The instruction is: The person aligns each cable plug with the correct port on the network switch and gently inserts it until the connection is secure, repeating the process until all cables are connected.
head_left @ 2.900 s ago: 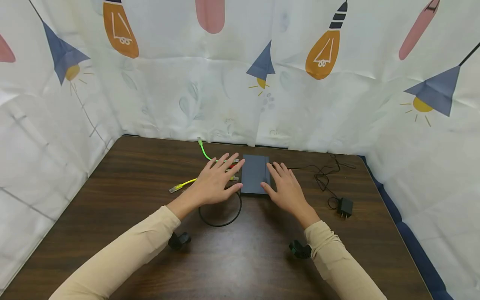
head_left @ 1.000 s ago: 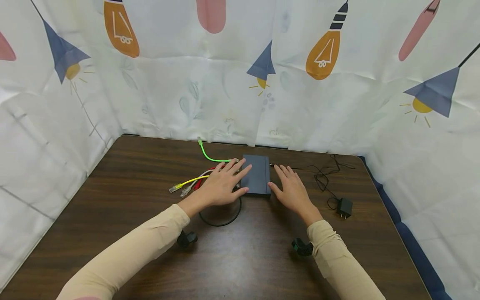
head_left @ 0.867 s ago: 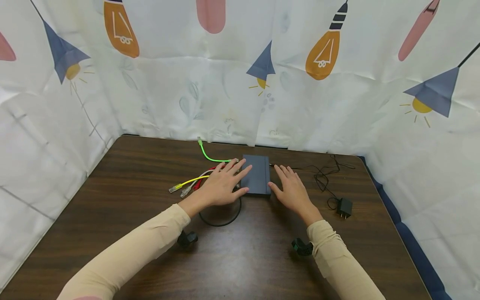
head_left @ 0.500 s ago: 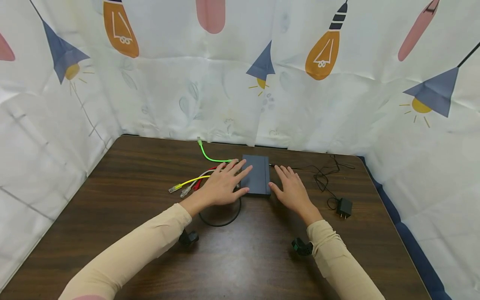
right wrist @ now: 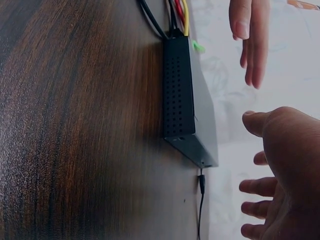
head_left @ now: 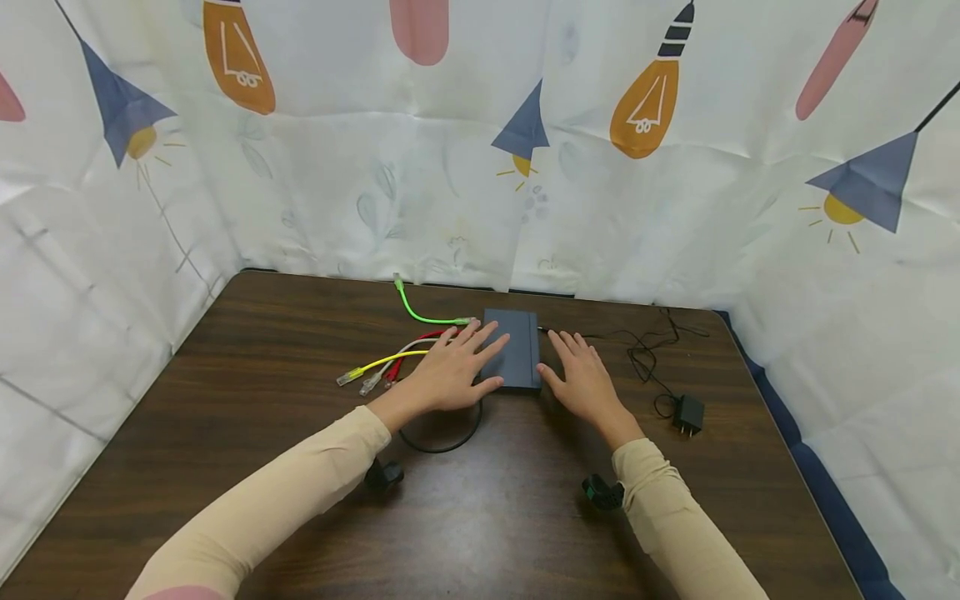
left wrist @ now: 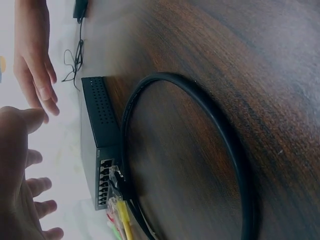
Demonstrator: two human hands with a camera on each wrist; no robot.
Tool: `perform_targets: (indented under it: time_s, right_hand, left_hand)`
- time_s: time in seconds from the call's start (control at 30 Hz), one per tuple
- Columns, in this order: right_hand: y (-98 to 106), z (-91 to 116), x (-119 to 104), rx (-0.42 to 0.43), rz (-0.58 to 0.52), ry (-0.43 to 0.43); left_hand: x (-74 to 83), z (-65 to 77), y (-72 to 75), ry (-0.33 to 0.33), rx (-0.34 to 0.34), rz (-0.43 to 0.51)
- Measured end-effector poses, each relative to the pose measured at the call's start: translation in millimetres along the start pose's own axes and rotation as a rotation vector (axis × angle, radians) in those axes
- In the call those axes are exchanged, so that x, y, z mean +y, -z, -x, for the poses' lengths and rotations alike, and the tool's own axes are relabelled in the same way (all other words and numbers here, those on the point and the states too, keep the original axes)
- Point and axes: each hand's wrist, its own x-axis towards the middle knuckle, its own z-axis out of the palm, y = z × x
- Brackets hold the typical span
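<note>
A dark grey network switch (head_left: 519, 360) lies flat on the brown table. Above its left part my left hand (head_left: 453, 371) spreads its fingers, holding nothing. My right hand (head_left: 583, 379) is beside the switch's right edge, palm down, fingers extended, also holding nothing. In both wrist views the hands hover higher than the box. Green (head_left: 423, 318), yellow (head_left: 371, 367), red (head_left: 397, 364) and white (head_left: 375, 381) network cables fan out left of it, partly behind my left hand. A black cable (left wrist: 220, 120) loops in front, its plug at the row of ports (left wrist: 104, 182).
A black power adapter (head_left: 688, 415) lies to the right, its thin cord (head_left: 641, 354) loosely tangled. The cord's barrel plug (right wrist: 201, 182) meets the switch's end. A printed white curtain (head_left: 450, 208) hangs behind the table (head_left: 487, 533) and along both sides.
My left hand has shifted right over the switch, uncovering the red and white cables. My right hand has moved slightly right, off the box's edge. The switch and cables stay put.
</note>
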Motion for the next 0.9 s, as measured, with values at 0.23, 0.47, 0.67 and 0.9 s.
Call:
perform_targets:
  time_s: [0.23,0.47,0.67,0.9]
  right_hand:
    - [1.0,-0.7,-0.1,-0.011,0.008,-0.011]
    - [3.7,-3.3,-1.0,-0.018,-0.008,-0.023]
    - [4.5,-4.5,0.7,-0.008,-0.012,-0.019]
    - [3.9,-3.5,2.3,-0.014,-0.032,-0.032]
  left_hand:
    - [1.1,-2.9,-0.9,0.001,-0.02,0.01]
    - [0.2,-5.6,-2.9,-0.002,-0.051,0.007]
    - [0.3,-7.4,-4.7,0.008,-0.081,-0.002]
    - [1.6,-10.4,-7.6,0.007,-0.1,0.004]
